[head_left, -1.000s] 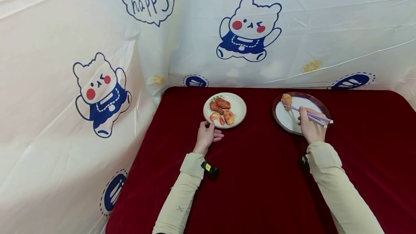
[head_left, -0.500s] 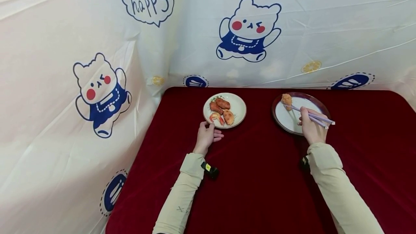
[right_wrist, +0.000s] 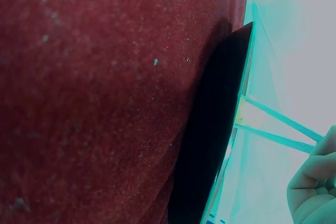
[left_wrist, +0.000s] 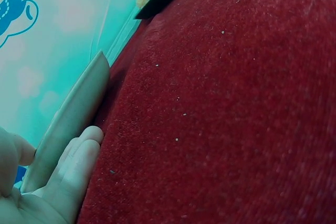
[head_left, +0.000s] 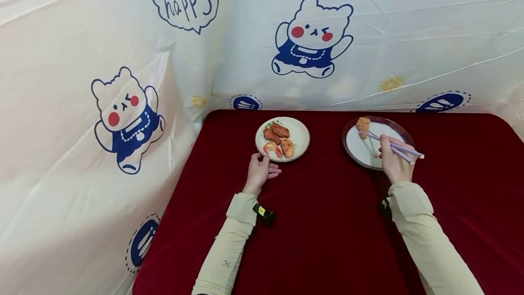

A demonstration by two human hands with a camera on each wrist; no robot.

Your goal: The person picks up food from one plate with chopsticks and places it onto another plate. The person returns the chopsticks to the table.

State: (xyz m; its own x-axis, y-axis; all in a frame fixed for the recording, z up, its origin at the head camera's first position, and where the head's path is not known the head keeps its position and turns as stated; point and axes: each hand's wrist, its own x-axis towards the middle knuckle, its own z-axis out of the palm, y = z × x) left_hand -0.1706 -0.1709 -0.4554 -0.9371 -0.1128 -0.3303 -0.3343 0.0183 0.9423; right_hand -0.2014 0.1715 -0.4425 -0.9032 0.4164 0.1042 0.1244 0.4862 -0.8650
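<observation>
In the head view, my left hand (head_left: 258, 172) holds the near rim of a small white plate (head_left: 302, 139), thumb at the rim and fingers against its outer side in the left wrist view. On that plate lie browned chicken pieces (head_left: 279, 130), a shrimp (head_left: 273, 150) and a golden oval piece (head_left: 288, 147). My right hand (head_left: 394, 160) holds a pair of pale purple chopsticks (head_left: 403, 149). Their tips are at a piece of fried chicken (head_left: 363, 126) at the left side of a brown-rimmed plate (head_left: 374, 154). Whether the chicken touches that plate cannot be told.
Both plates are near the far edge of a table covered in dark red cloth (head_left: 319, 222). A white sheet (head_left: 254, 26) with printed bears hangs behind and to the left. Each wrist wears a small black camera (head_left: 265, 214).
The fried chicken piece has shifted slightly right and turned more upright at the chopstick tips. My right hand has moved a little to the right. My left hand stays at the white plate.
</observation>
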